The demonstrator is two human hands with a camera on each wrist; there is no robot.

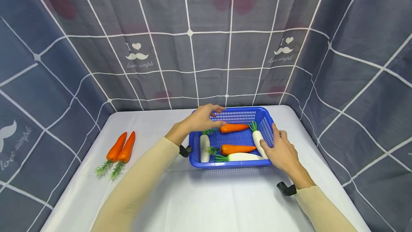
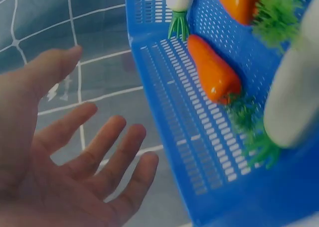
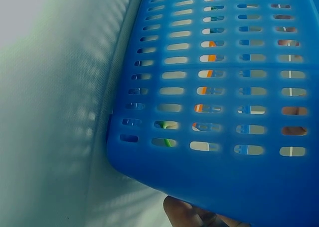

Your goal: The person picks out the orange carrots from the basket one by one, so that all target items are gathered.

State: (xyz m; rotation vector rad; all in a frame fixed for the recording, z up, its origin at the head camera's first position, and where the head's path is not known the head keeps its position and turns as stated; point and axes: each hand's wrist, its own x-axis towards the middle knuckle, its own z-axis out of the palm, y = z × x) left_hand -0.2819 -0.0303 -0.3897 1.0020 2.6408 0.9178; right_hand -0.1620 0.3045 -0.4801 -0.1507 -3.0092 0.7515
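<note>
A blue plastic basket stands on the white table. In it lie two orange carrots, one at the back and one nearer the front, with three white radishes at the left, right and front. My right hand grips the basket's right side, thumb over the rim; the right wrist view mostly shows the slotted wall. My left hand hovers over the back left corner, fingers spread and holding nothing. In the left wrist view that hand is apart from the basket wall.
Two more carrots, one on the left and one on the right, lie side by side on the table, left of the basket. Grey checked cloth hangs behind the table and along both sides.
</note>
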